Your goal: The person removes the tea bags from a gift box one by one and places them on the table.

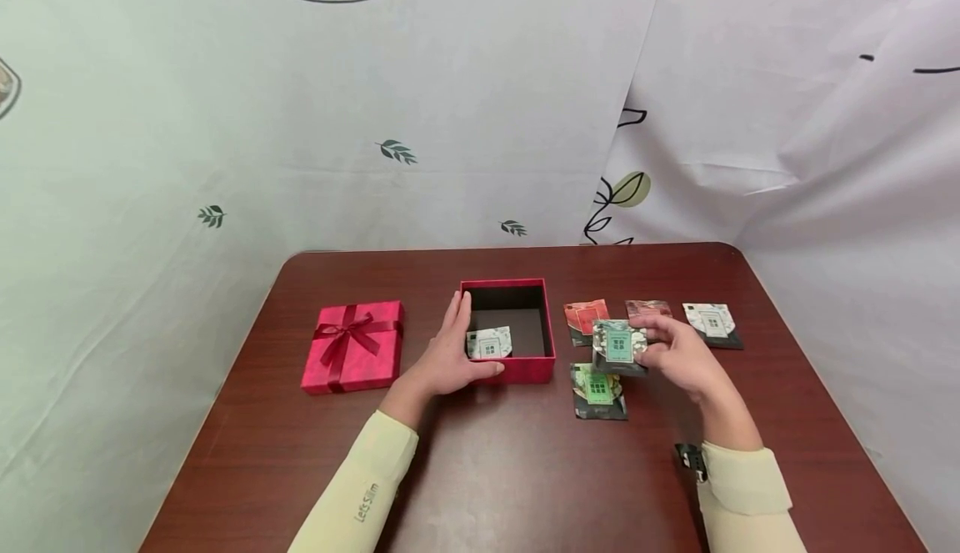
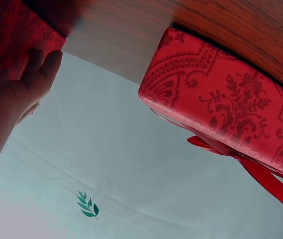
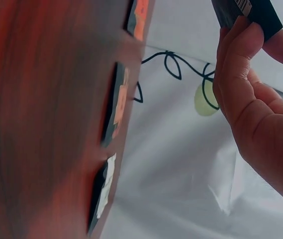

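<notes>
My right hand (image 1: 678, 357) pinches a dark sachet with a teal label (image 1: 618, 346) by its right edge, raised above the table. In the right wrist view thumb and fingers meet on that packet's dark back (image 3: 265, 17). Against the left side of an uncovered red gift box (image 1: 534, 369) lies my left hand (image 1: 448, 357), its fingers extended along the wall and the thumb along the front. Inside this box a white-labelled sachet (image 1: 490, 342) sits at the front left. In the left wrist view the fingers (image 2: 49, 67) touch the box's patterned wall.
Left of the box lies its red lid (image 1: 367, 369) with a ribbon bow. Around my right hand are a green sachet (image 1: 598, 390), an orange one (image 1: 585, 318), a reddish one (image 1: 648, 308) and a white one (image 1: 712, 324). A patterned cloth (image 1: 450, 119) hangs behind the table.
</notes>
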Available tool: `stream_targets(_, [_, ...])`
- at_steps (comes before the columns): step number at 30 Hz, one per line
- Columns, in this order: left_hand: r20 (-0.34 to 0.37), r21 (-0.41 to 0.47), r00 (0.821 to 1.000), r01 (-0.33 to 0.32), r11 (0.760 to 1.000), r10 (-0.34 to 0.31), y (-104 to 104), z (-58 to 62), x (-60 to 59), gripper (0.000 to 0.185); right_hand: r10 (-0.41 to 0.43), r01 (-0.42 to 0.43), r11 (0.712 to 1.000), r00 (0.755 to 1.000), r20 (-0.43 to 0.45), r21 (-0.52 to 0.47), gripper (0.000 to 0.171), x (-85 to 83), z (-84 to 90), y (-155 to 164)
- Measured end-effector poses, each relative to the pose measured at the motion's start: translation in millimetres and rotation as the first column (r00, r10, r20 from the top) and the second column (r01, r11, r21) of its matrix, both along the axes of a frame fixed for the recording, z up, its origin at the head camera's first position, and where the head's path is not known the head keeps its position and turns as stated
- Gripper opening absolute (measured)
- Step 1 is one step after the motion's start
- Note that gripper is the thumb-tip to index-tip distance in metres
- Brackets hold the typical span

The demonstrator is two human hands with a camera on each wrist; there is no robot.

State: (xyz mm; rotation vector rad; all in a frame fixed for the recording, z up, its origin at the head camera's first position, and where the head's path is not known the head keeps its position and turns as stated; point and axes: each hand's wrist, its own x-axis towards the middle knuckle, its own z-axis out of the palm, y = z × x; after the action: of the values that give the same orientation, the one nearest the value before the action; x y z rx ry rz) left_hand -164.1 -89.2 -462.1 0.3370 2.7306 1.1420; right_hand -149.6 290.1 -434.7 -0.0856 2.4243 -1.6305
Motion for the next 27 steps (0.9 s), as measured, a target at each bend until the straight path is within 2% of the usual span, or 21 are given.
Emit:
stream_targets(8, [-0.003, -0.001, 1.000, 0.001, 1.000, -0.001, 0, -0.7, -0.2, 0.129, -0.003, 0.003, 1.000, 1.000, 0.001, 0.001, 0.056, 4.5, -7.6, 8])
stream_targets(15, [-0.007, 0.001, 1.000, 0.006, 1.000, -0.006, 0, -0.7, -0.3, 0.127, -0.016, 0.016, 0.998, 1.000, 0.004, 0.064, 0.055, 9.4, -10.4, 16])
stream_targets(27, [-0.024, -0.001, 0.999, 0.024, 1.000, -0.024, 0, -2.3, -0.7, 0.126, -0.026, 0.022, 0.994, 0.999, 0.032, 0.104, 0.052, 16.4, -17.6, 27])
